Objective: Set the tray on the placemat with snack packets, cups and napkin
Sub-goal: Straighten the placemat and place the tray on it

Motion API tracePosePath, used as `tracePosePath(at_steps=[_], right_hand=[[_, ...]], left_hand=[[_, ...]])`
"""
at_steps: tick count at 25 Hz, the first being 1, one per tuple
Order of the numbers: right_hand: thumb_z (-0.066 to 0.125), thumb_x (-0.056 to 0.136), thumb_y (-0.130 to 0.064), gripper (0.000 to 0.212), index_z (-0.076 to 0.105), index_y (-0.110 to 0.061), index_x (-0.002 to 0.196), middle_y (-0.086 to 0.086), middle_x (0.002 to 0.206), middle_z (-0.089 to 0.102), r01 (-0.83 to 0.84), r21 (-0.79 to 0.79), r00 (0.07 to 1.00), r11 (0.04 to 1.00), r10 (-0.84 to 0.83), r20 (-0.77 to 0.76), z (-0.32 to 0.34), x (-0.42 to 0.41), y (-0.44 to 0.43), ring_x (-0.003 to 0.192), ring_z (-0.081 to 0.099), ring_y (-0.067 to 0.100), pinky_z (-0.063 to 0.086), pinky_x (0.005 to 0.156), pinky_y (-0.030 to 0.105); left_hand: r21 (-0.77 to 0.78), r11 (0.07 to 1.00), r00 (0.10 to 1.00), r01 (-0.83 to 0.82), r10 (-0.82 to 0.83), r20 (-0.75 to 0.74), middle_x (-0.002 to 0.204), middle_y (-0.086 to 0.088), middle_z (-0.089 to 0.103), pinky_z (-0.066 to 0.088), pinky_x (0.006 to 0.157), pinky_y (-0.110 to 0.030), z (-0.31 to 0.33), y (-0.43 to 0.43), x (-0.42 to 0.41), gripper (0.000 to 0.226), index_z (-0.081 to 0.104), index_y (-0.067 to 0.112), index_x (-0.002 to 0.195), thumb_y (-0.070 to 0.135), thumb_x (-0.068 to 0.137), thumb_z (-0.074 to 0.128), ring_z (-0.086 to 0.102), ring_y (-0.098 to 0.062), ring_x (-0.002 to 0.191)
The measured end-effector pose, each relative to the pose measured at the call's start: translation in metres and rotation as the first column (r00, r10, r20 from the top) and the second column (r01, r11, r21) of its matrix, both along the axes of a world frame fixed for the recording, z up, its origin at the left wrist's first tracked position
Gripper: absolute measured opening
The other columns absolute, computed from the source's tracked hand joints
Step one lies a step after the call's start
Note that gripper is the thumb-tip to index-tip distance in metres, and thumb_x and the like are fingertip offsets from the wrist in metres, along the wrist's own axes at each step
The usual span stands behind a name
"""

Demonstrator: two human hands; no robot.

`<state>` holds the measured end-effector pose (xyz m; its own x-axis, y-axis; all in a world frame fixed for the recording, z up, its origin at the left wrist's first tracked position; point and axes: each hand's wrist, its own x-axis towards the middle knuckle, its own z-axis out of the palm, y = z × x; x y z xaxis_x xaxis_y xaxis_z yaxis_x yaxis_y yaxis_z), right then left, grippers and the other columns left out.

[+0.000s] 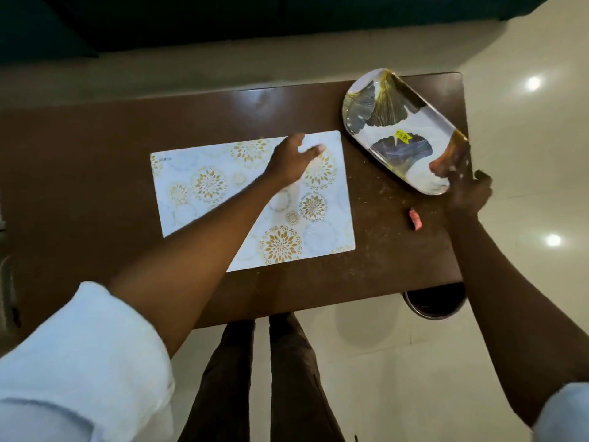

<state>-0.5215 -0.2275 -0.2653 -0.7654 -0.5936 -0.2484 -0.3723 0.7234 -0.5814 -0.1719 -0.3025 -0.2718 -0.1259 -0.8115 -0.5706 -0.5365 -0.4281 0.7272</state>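
I'm gripping the tray (411, 122) at its near end with my right hand (467, 194), thumb on the top surface and the other fingers curled under the rim. The tray is sitting at an angle over the far right corner of the brown table (95, 148), to the right of the placemat (223, 173) and apart from it; whether its far end is touching the wood, I cannot tell. A yellow sticker (403, 136) is showing near its middle. My left hand (291, 159) is reaching out over the placemat's far right part, fingers spread and loose, holding nothing. The placemat is lying flat on the table, white with gold flower rings. A small pink scrap (415, 219) is lying on the wood just beside my right wrist.
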Motion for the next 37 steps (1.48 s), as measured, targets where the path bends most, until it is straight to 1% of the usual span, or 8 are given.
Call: tracePosePath(at_steps=[2,6,11,20,23,27,33,37], right_hand=[[0.069,0.097,-0.039,0.065,0.050,-0.004,0.147,0.017,0.148,0.057,0.234,0.027,0.969,0.972,-0.235,0.071,-0.009,-0.031,-0.004,0.138,0.055,0.030,0.043,0.113,0.031],[0.062,0.099,-0.021,0.045,0.060,0.001,0.139,0.018,0.131,0.070,0.299,0.049,0.904,0.953,-0.299,0.305,-0.030,-0.065,-0.013,0.101,0.069,0.023,0.055,0.086,0.032],[0.078,0.092,-0.026,0.039,0.074,0.003,0.118,0.015,0.103,0.073,0.397,0.038,0.814,0.917,-0.371,0.448,-0.057,-0.089,-0.019,0.086,0.068,0.026,0.059,0.073,0.035],[0.078,0.091,-0.006,0.029,0.075,0.000,0.119,0.018,0.117,0.076,0.443,0.053,0.763,0.895,-0.408,0.502,-0.071,-0.095,-0.023,0.104,0.076,0.031,0.066,0.086,0.038],[0.078,0.092,-0.010,0.030,0.076,-0.001,0.120,0.014,0.117,0.076,0.400,0.028,0.797,0.916,-0.363,0.483,-0.066,-0.088,-0.018,0.110,0.075,0.031,0.065,0.089,0.039],[0.074,0.095,-0.014,0.031,0.073,0.004,0.120,0.019,0.114,0.076,0.232,-0.089,0.827,0.969,-0.148,0.542,-0.054,-0.057,-0.005,0.109,0.074,0.032,0.065,0.086,0.032],[0.072,0.096,-0.005,0.024,0.074,0.006,0.117,0.027,0.114,0.075,-0.059,-0.094,0.843,0.994,0.100,0.528,-0.033,0.073,-0.023,0.090,0.069,0.027,0.059,0.079,0.037],[0.069,0.097,-0.003,0.024,0.074,0.009,0.117,0.030,0.113,0.074,-0.202,-0.066,0.830,0.977,0.206,0.518,-0.015,0.139,-0.011,0.091,0.070,0.034,0.059,0.081,0.042]], left_hand=[[0.023,0.999,0.997,-0.027,0.028,-0.072,0.079,-0.010,0.055,0.039,0.075,-0.030,-0.003,-0.031,-0.031,0.028,0.063,0.016,0.087,0.041,0.098,0.066,0.050,-0.020,0.080],[0.036,0.992,0.992,-0.117,0.116,0.047,0.073,-0.008,0.046,0.034,0.069,-0.030,-0.017,-0.082,-0.071,0.033,0.054,0.015,0.070,0.031,0.097,0.066,0.047,-0.021,0.077],[-0.017,0.987,0.966,-0.159,0.159,0.204,0.120,-0.014,0.075,0.058,0.093,-0.038,-0.030,-0.142,-0.118,0.035,0.072,0.003,0.120,0.028,0.095,0.069,0.071,-0.028,0.114],[0.073,0.945,0.948,-0.318,0.316,0.048,0.115,-0.008,0.074,0.066,0.082,-0.036,-0.047,-0.152,-0.132,0.019,0.075,0.009,0.113,0.009,0.094,0.073,0.073,-0.019,0.095],[0.169,0.909,0.916,-0.380,0.395,-0.065,0.116,-0.012,0.072,0.066,0.070,-0.031,-0.041,-0.143,-0.116,0.015,0.071,0.008,0.109,0.003,0.095,0.070,0.072,-0.021,0.093],[0.293,0.860,0.865,-0.418,0.475,-0.162,0.110,-0.015,0.070,0.064,0.083,-0.039,-0.035,-0.096,-0.044,0.028,0.065,-0.001,0.127,0.003,0.099,0.065,0.069,-0.023,0.085],[0.291,0.722,0.742,-0.627,0.667,-0.057,0.102,-0.014,0.069,0.062,0.073,-0.029,-0.002,0.024,0.119,0.033,0.062,-0.007,0.132,0.002,0.100,0.063,0.067,-0.018,0.081],[0.296,0.631,0.671,-0.717,0.740,0.047,0.117,-0.025,0.066,0.060,0.087,-0.042,0.019,0.090,0.179,0.034,0.059,-0.011,0.134,-0.001,0.101,0.060,0.064,-0.031,0.100]])
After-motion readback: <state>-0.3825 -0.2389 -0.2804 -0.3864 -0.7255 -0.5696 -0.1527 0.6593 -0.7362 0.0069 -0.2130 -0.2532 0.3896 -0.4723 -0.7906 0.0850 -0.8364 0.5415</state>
